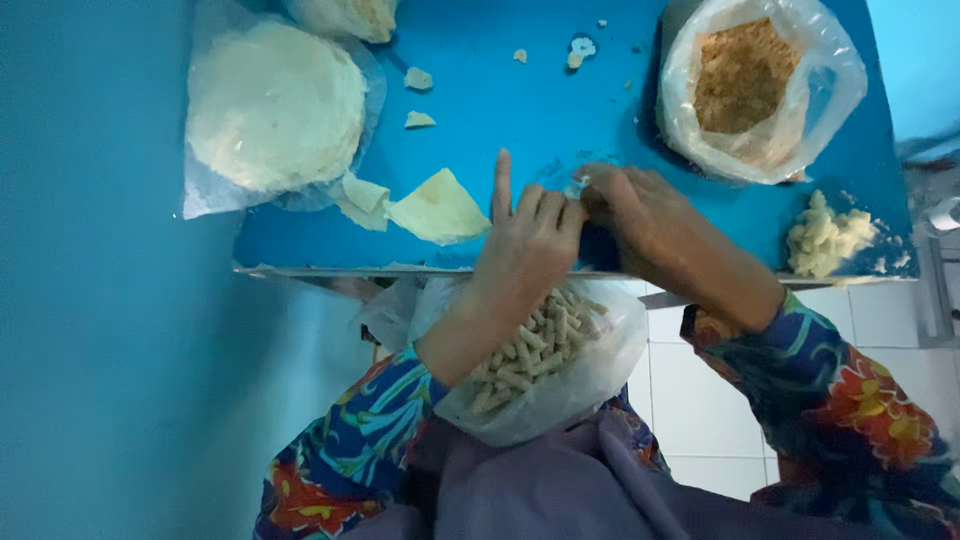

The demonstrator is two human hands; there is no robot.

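Already a bag of rolls [540, 350] sits full in the lap, while left hand [525, 245] and right hand [640, 215] pinch shut on another roll [580, 187] near the bench's [520, 100] front edge, wrappers [275, 105] left.

Left hand [525, 245] and right hand [640, 215] meet fingertip to fingertip, left index finger raised straight

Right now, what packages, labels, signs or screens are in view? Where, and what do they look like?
Clear plastic bag, table's far right: open, holding brown crumbs.
Clear plastic wrap, table's far left: flat, under a stack of round pale wrappers.
Clear plastic bag, on the person's lap below the table edge: open, full of pale rolled sticks.
Second bag, top edge: mostly cut off.
No labels, signs or screens visible.
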